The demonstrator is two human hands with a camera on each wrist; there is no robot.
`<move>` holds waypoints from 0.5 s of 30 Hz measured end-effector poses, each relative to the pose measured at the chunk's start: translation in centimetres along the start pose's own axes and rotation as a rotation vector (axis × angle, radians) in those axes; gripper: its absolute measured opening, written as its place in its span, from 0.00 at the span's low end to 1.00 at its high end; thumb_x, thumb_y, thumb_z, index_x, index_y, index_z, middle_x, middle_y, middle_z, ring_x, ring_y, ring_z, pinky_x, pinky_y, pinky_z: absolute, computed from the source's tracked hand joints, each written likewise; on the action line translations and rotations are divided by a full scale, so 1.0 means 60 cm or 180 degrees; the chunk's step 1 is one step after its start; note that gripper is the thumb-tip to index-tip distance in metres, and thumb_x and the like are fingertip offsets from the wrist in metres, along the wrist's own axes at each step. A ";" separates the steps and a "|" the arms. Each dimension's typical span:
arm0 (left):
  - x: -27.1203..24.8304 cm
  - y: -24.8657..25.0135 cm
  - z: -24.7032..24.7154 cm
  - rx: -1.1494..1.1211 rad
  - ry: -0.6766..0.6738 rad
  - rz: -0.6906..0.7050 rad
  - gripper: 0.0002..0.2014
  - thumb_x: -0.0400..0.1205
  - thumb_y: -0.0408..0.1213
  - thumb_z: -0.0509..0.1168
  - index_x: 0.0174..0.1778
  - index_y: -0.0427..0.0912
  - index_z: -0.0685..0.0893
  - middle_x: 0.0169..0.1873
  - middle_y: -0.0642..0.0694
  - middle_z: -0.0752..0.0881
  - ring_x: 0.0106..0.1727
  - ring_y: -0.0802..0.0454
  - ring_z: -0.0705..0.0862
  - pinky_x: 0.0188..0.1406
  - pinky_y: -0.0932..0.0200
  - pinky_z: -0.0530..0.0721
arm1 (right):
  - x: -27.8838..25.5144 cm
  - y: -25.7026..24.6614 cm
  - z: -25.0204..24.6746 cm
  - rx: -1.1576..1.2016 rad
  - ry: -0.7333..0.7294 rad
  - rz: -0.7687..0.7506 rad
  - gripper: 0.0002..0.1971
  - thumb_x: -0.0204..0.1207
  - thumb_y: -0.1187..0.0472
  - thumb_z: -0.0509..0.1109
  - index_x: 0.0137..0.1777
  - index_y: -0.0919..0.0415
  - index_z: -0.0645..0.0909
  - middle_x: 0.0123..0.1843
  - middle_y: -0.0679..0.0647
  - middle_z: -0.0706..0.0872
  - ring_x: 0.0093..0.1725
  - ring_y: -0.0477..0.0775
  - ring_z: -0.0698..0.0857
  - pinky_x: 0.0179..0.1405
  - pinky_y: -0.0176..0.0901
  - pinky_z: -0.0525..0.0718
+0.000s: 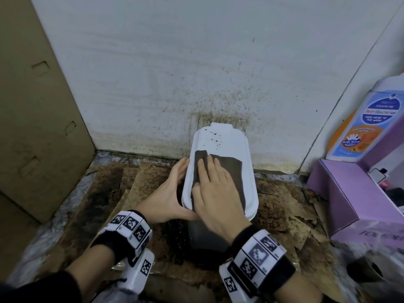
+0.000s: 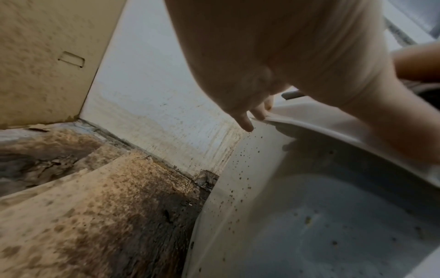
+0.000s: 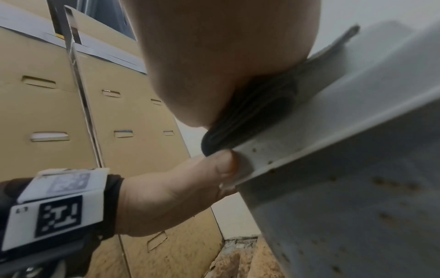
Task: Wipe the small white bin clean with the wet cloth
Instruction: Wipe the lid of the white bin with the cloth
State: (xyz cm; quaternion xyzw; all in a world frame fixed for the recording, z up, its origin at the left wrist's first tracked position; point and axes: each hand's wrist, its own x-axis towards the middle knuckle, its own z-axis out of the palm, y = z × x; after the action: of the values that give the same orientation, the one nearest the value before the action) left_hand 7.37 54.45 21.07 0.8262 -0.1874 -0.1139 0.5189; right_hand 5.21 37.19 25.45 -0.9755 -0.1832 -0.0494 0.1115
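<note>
The small white bin (image 1: 220, 141) stands on the floor against the wall, lid shut, with brown specks on the far part of the lid. A dark wet cloth (image 1: 234, 171) lies across the lid's middle. My right hand (image 1: 207, 178) presses flat on the cloth, fingers straight. My left hand (image 1: 172, 186) braces the bin's near-left corner, fingers along the side and thumb at the front rim. In the left wrist view the fingertips (image 2: 247, 126) touch the lid's edge above the speckled bin wall (image 2: 238, 188). The right wrist view shows the cloth (image 3: 257, 116) under my palm, on the lid.
Cardboard boxes (image 1: 32, 127) stand to the left. A purple box (image 1: 349, 193) and a blue-labelled bottle (image 1: 367, 121) sit close on the right. The wall (image 1: 196, 84) behind the bin is stained, and stained, torn cardboard (image 1: 135, 184) covers the floor.
</note>
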 end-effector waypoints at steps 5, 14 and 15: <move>0.001 -0.007 0.001 -0.0004 0.0032 -0.0073 0.75 0.60 0.54 0.90 0.89 0.60 0.36 0.88 0.71 0.49 0.85 0.75 0.53 0.87 0.53 0.64 | 0.012 -0.016 0.005 0.0179 -0.0096 -0.0027 0.36 0.85 0.49 0.38 0.92 0.60 0.50 0.93 0.62 0.48 0.93 0.59 0.45 0.91 0.52 0.46; -0.018 0.046 0.017 0.0916 0.0233 0.0061 0.72 0.59 0.73 0.80 0.86 0.67 0.34 0.83 0.71 0.45 0.87 0.62 0.48 0.86 0.45 0.55 | -0.044 0.051 -0.032 0.2002 0.0325 -0.0059 0.27 0.94 0.50 0.53 0.91 0.48 0.57 0.93 0.41 0.52 0.90 0.36 0.44 0.89 0.38 0.45; -0.021 0.057 0.021 0.1080 0.0459 0.0106 0.63 0.64 0.76 0.73 0.87 0.65 0.40 0.81 0.70 0.49 0.84 0.63 0.51 0.84 0.46 0.55 | -0.053 0.065 -0.027 0.2072 0.0547 0.0051 0.25 0.93 0.50 0.53 0.89 0.48 0.61 0.92 0.41 0.57 0.90 0.36 0.48 0.90 0.40 0.49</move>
State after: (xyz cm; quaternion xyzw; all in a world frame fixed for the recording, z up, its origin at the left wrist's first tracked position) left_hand 5.09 52.64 23.63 0.9047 -0.1798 -0.0125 0.3860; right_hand 3.63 32.17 25.81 -0.8824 -0.1716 -0.0694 0.4326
